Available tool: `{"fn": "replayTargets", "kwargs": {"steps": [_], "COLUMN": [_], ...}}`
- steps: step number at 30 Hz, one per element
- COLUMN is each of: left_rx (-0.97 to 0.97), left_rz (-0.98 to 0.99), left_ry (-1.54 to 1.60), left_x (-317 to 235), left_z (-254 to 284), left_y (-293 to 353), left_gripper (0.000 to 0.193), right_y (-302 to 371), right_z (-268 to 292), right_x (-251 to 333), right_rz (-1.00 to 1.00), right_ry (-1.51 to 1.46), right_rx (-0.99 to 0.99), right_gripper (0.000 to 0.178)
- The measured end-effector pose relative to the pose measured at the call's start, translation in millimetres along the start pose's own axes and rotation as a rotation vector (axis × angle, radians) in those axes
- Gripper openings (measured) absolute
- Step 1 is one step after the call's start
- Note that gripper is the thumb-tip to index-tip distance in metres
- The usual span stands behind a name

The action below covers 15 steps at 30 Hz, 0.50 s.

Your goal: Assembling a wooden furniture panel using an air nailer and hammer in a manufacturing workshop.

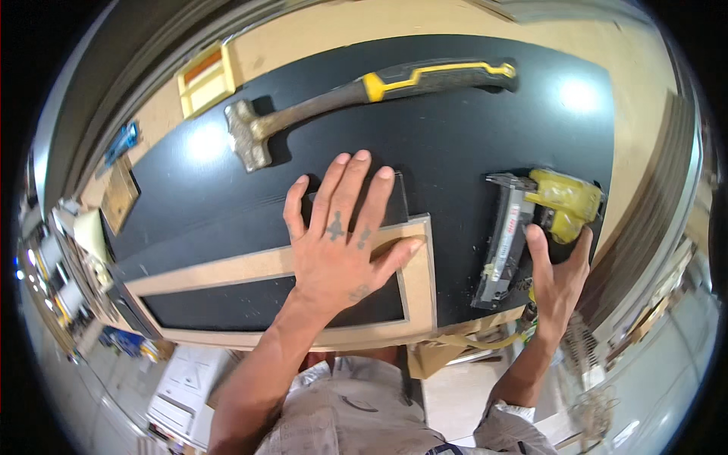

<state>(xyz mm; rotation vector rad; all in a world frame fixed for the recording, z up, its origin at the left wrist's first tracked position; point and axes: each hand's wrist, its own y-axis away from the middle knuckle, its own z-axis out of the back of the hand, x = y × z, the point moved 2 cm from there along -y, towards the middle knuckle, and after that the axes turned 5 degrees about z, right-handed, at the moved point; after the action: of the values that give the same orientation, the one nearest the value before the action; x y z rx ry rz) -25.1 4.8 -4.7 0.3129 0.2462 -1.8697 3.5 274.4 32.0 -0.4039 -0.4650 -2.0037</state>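
Pale-wood frame (419,280) lies on black board (447,144). Left hand (331,246) spread flat across its upper rail; right hand (559,287) curves around brad nailer (565,197) beside it, grip unclear. Probably steadying before fastening; next move calls for a secure nailer hold.

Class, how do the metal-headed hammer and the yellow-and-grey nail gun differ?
The metal-headed hammer is long and thin-shafted; the yellow-and-grey nail gun is blocky. The hammer lies untouched; the nail gun has the bare right hand at it. Both show yellow parts.
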Motion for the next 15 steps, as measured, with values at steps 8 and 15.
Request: {"fn": "replayTargets", "kwargs": {"steps": [8, 15], "left_rx": [-0.011, -0.027], "left_rz": [-0.069, -0.067], "left_ry": [-0.052, -0.048], "left_x": [-4.3, -5.9], "left_z": [-6.2, -5.1], "left_y": [0.9, 1.4], "left_gripper": [0.080, 0.083], "right_y": [9.3, 16.3], "right_z": [-3.2, 0.0], "right_x": [8.5, 6.2], "right_rz": [0.131, 0.159], "right_ry": [-0.136, -0.072], "right_rx": [0.153, 0.198], "right_gripper": [0.052, 0.051]}}
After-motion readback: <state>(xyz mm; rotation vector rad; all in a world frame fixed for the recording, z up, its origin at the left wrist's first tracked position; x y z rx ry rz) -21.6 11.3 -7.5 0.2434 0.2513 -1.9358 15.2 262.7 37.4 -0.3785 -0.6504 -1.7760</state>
